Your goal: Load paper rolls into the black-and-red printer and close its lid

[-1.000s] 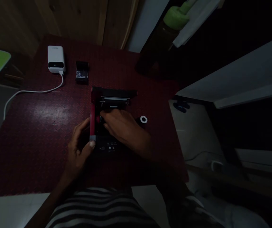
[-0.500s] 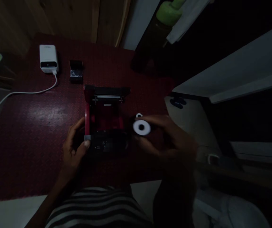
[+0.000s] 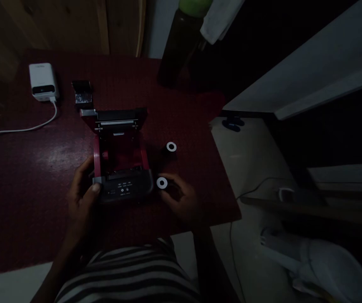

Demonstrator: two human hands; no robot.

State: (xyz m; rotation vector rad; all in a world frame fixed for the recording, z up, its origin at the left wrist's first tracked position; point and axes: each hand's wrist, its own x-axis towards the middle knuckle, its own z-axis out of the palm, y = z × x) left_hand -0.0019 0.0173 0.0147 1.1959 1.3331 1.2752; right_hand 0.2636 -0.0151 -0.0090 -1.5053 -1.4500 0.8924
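Observation:
A small black and red printer [image 3: 124, 189] sits on the table with its lid [image 3: 118, 122] raised and its red inner bay [image 3: 124, 153] exposed. My left hand [image 3: 84, 193] grips the printer's front left corner, thumb on top. Just off the printer's front right corner, my right hand [image 3: 181, 198] pinches a small roll [image 3: 162, 183], its white ring-shaped end with a dark centre facing up. A similar small roll [image 3: 171, 147] stands on end a little farther back on the right. Dim light hides the sides of both rolls.
A white power bank [image 3: 43, 80] with a white cable [image 3: 26, 129] is at the back left. Near it lies a small black holder-like piece [image 3: 83, 94]. A dark bottle [image 3: 179, 46] stands at the back of the dark red table [image 3: 54, 164]. Slippers [image 3: 233, 123] lie on the floor.
My right hand has come down and left with the roll, to the printer's right front side, uncovering the standing roll. The whole view has shifted; my left hand keeps its grip on the printer.

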